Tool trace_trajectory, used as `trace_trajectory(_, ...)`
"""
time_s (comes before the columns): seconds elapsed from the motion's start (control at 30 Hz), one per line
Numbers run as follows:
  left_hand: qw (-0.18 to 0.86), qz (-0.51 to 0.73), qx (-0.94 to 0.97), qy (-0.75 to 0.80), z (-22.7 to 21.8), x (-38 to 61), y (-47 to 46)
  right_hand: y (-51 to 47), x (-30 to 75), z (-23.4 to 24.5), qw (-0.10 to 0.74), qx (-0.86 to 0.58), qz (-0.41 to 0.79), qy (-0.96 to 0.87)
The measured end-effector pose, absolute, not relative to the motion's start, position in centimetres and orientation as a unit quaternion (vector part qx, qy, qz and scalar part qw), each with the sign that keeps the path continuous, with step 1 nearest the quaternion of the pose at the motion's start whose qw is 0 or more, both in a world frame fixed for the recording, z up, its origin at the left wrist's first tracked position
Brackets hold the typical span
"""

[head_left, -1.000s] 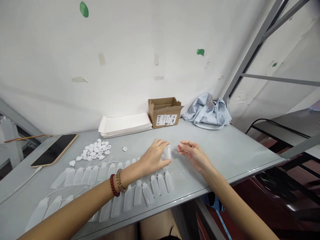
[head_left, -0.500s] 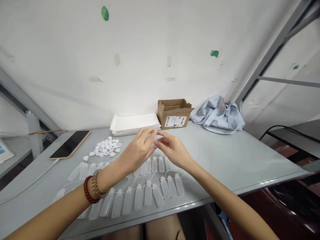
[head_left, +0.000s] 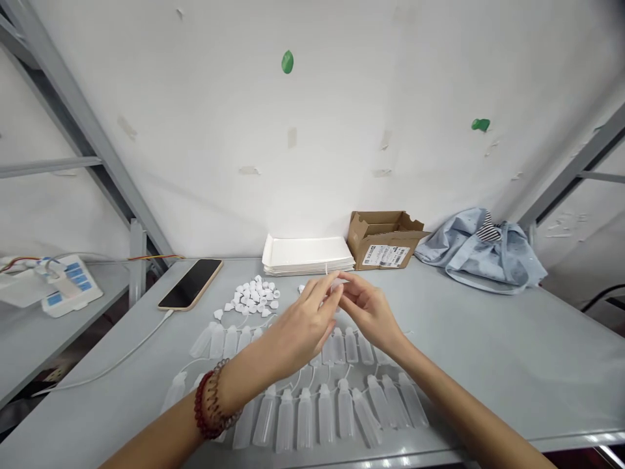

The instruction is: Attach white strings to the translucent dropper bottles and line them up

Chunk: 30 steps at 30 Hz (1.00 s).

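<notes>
Translucent plastic, a small pale piece (head_left: 336, 286), is pinched between the fingertips of both hands above the middle of the grey counter (head_left: 488, 352). It is too hidden by the fingers to tell its exact form, and a thin white thread stands up from it. The left hand (head_left: 297, 329) comes in from lower left with thumb and forefinger closed on the piece. Its wrist carries a red bead bracelet and a coiled band (head_left: 211, 405). The right hand (head_left: 371, 309) meets it from the right, its fingertips drawn together on the same piece, so the two hands touch at the tips. Directly below the hands lie two rows of small squeeze bottles (head_left: 322, 413), side by side and flat on the counter, the farther row partly covered by the hands. To the left of the hands is a loose heap of white caps (head_left: 254, 296). Beyond that a phone (head_left: 191, 283) lies face up, with a white cable (head_left: 112, 365) running toward the near edge. Against the wall are a stack of white trays (head_left: 307, 254), an open cardboard box (head_left: 385, 240) just beside it, and a pale blue cloth bag (head_left: 481, 251) farther right.
</notes>
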<state>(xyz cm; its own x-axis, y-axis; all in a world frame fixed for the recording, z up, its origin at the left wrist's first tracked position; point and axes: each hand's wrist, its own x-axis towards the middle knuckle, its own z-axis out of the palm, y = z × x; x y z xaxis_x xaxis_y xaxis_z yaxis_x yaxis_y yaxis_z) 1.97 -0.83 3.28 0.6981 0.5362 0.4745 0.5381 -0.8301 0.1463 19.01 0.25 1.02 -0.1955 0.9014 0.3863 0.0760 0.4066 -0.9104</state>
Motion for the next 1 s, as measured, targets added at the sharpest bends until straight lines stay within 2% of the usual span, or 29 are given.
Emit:
trace_trajectory(0.2,-0.088,-0.231,-0.922,-0.298,4.8,1.1,-1.6,-0.3,19.8,1.2,0.483,-0.364,0.418,-0.678)
trace_trajectory(0.37,-0.134,-0.284,-0.867,-0.386,6.4,0.4,1.6,0.6,21.3,2.3,0.500,-0.369,0.455,-0.638)
trace_trajectory(0.43,-0.140,-0.233,-0.855,-0.442,5.9,0.2,3.9,1.0,21.7,2.4,0.507,-0.378,0.460,-0.623)
trace_trajectory(0.57,-0.167,-0.150,-0.864,-0.451,2.6,0.4,7.4,1.4,21.8,2.0,0.502,-0.384,0.454,-0.628)
trace_trajectory(0.67,-0.184,-0.117,-0.872,-0.438,0.3,0.9,8.0,1.4,21.6,1.5,0.491,-0.394,0.416,-0.656)
trace_trajectory(0.77,-0.195,-0.112,-0.870,-0.439,0.0,1.1,7.4,1.5,21.4,0.9,0.464,-0.416,0.343,-0.703)
trace_trajectory(0.9,-0.223,-0.135,-0.855,-0.448,3.0,0.8,5.0,1.3,21.1,-0.1,0.427,-0.392,0.168,-0.797)
trace_trajectory(1.0,-0.243,-0.174,-0.848,-0.437,5.9,0.9,2.7,0.8,20.7,-0.3,0.414,-0.365,0.103,-0.827)
